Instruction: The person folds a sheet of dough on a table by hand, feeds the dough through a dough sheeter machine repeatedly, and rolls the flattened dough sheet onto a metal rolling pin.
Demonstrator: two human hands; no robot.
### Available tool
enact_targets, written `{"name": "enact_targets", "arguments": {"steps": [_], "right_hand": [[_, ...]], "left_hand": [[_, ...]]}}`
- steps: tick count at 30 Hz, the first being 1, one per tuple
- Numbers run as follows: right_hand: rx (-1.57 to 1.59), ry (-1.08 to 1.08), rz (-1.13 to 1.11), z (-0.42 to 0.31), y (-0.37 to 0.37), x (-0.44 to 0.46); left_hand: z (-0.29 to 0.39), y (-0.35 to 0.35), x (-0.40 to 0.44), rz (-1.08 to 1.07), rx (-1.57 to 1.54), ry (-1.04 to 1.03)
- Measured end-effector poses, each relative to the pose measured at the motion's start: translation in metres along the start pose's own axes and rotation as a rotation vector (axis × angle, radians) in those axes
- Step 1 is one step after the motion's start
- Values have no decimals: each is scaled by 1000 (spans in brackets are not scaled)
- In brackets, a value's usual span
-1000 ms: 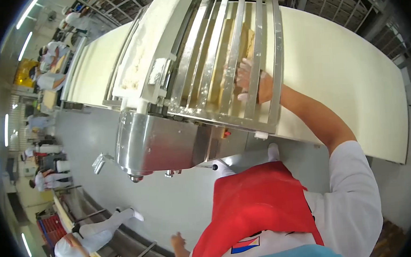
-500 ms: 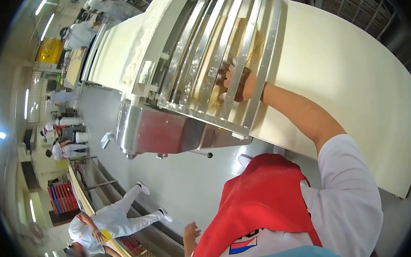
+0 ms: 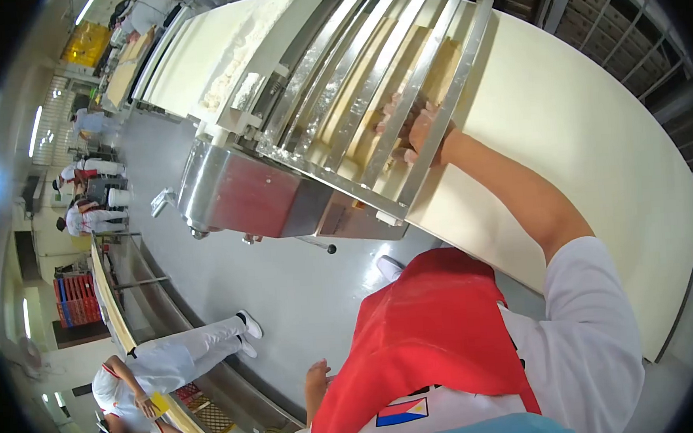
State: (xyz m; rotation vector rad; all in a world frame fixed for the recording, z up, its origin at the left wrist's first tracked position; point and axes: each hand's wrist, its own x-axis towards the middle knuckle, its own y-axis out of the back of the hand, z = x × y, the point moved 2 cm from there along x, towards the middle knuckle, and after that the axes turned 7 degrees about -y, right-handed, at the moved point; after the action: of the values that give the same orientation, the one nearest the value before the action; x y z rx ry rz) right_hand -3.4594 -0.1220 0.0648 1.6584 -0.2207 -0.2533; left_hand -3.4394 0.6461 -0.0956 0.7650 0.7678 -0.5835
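My right hand (image 3: 419,129) reaches between the metal bars of the guard (image 3: 335,181) on a dough sheeter. Its fingers look stretched out and apart over pale yellow dough (image 3: 411,63) lying beneath the bars. Bars cover parts of both hand and dough, so how firmly they touch is hard to see. My left hand (image 3: 316,375) hangs low beside my red apron, away from the machine. Its fingers are loosely bent and slightly apart, with nothing visible in them.
A cream conveyor belt (image 3: 588,138) extends right of the guard, with another stretch (image 3: 194,63) left of it. Flour lies along the machine top (image 3: 234,68). A metal housing with a lever (image 3: 316,244) juts out. A co-worker (image 3: 161,364) stands at a long table; several people are farther back.
My right hand has shifted slightly right and down on the dough. The view has tilted a little. The co-worker's legs have drawn closer together.
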Motion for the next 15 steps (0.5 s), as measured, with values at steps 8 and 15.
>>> {"name": "enact_targets", "arguments": {"steps": [8,15], "right_hand": [[25,-39,17,17,6,-27],[76,-39,78,29,8,-54]], "left_hand": [[82,-23,70,126,-105,188],[189,-33,150,125,-50,-20]]}}
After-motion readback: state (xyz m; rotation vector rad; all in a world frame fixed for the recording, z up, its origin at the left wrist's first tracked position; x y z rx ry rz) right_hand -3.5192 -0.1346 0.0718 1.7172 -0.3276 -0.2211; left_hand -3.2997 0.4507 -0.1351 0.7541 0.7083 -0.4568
